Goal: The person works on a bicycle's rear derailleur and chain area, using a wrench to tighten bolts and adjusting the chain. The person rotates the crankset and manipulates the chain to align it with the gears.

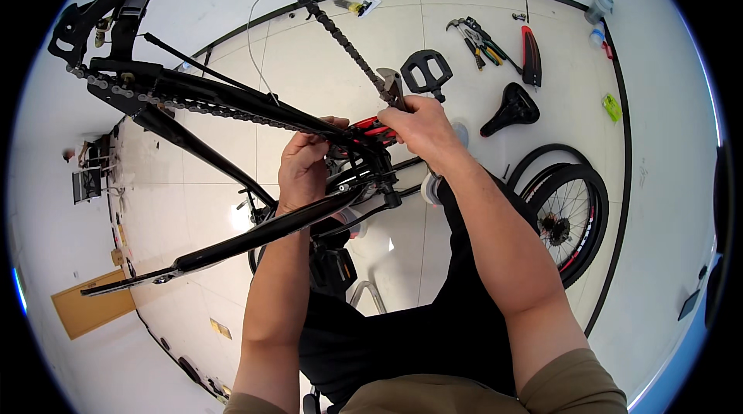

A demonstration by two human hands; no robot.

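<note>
A black bicycle frame (251, 237) stands in front of me, its tubes meeting between my hands. My left hand (304, 170) is closed around the frame tube by the crank area, with fingertips showing beyond the tube. My right hand (426, 131) is closed on an adjustable wrench (392, 87), whose grey metal head sticks up past my thumb. A red part (373, 129) lies between the two hands, partly covered by them. The chain (329, 25) runs down toward my right hand. A black pedal (426, 73) is just beyond that hand; whether it is attached is unclear.
Pliers and a hammer (480, 39), a red-and-black fender (531, 56) and a saddle (511, 110) lie on the tiled floor (217, 159). Wheels (569, 217) rest at the right. A thin cable (249, 35) hangs beyond the frame. A bottle (600, 8) stands by the wall.
</note>
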